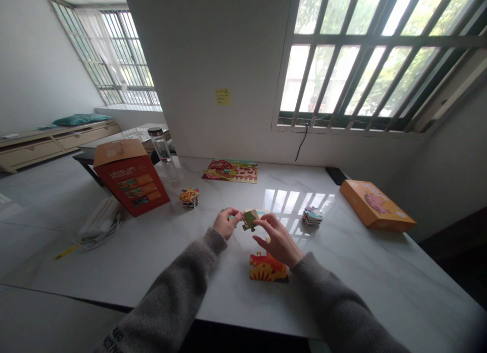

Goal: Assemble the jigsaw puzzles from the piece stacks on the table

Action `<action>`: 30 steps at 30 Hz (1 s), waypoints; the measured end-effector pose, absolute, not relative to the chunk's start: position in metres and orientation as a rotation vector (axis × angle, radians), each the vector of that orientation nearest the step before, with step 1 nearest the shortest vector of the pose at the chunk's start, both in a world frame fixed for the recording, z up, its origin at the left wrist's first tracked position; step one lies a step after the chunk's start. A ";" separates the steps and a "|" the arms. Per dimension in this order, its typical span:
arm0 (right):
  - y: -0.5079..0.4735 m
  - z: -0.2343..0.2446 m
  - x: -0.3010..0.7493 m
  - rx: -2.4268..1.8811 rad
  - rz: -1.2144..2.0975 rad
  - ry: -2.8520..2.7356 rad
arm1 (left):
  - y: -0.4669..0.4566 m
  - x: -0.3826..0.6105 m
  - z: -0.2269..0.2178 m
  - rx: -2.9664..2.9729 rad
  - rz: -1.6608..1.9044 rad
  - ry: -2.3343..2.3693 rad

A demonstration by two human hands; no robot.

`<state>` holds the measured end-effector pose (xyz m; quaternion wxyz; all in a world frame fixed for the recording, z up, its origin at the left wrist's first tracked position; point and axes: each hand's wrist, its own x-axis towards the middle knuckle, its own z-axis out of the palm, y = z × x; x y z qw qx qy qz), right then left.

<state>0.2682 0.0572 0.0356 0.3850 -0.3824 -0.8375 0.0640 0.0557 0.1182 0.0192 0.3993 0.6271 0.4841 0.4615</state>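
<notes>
A person in grey knitted sleeves is holding a small green puzzle piece [250, 219], olive on its face with a knobbed outline, just above a pale marble surface [160, 251]; the left hand [227, 223] is pinching the piece's left edge while the right hand [276, 242] is closing its fingertips on the right edge, so each grip is clamped on the same piece, which is sitting between the two hands and clear of the tabletop. Directly under the right wrist, a red-and-orange joined puzzle section [267, 269] is lying flat on the surface. A small stack of loose pieces [189, 197] is standing well off to the left, and a second stack [312, 216] is sitting near the right hand. Farther back, a finished farm puzzle [231, 171] is lying by the wall, a red puzzle box [131, 176] and a clear bottle [163, 149] are standing at the left, and an orange box lid [376, 205] is resting at the right; nothing is lying between the hands and the joined section
</notes>
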 end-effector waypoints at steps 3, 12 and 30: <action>0.057 0.037 0.270 -0.961 0.216 -2.152 | 0.122 0.049 0.021 1.545 1.202 1.268; 0.063 0.036 0.274 -0.897 0.262 -2.111 | 0.115 0.052 0.027 1.756 1.207 1.273; 0.063 0.035 0.261 -1.048 0.193 -2.035 | 0.101 0.064 0.027 2.029 1.338 1.334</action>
